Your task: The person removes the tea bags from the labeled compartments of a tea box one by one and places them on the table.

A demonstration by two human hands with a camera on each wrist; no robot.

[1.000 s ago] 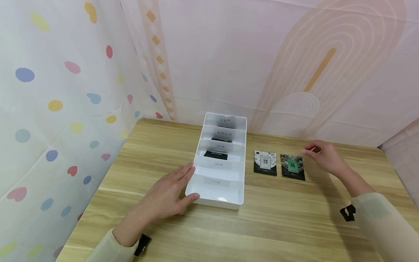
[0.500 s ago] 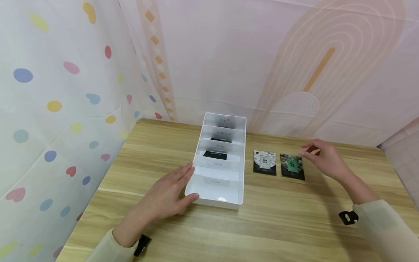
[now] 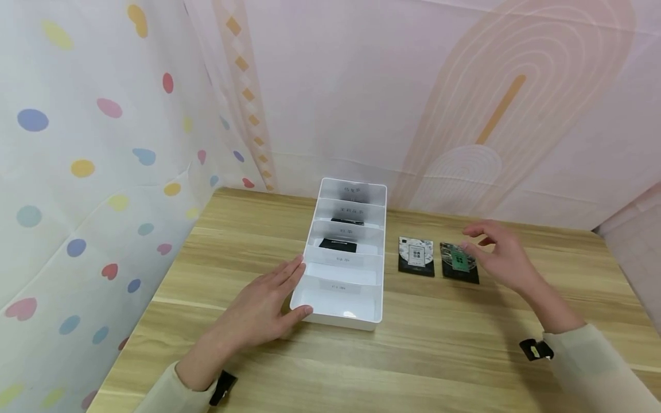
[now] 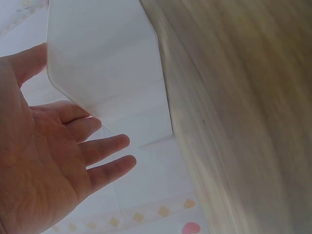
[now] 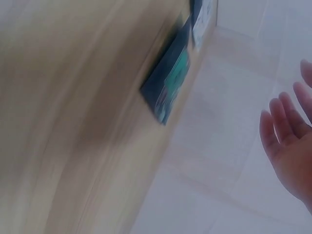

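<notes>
A white divided box (image 3: 335, 289) with labelled compartments stands on the wooden table. My left hand (image 3: 265, 307) rests against its near left corner, fingers nearly straight along the side and thumb at the front rim; the left wrist view shows the fingertips at the box wall (image 4: 112, 63). Right of the box lie two flat sachets: a white-and-black one (image 3: 416, 256) and a green-and-black one (image 3: 459, 263). My right hand (image 3: 498, 255) hovers over the right edge of the green-and-black sachet (image 5: 168, 80), fingers loosely bent and holding nothing.
Black sachets lie in two of the box's middle compartments, one black sachet (image 3: 338, 245) nearer and another dark sachet (image 3: 348, 221) behind it. A patterned curtain (image 3: 330, 115) hangs along the table's back edge, and a dotted curtain (image 3: 93, 218) on the left.
My right hand has shifted left, from beside the green-and-black sachet to over its right edge. My left hand stays at the box corner.
</notes>
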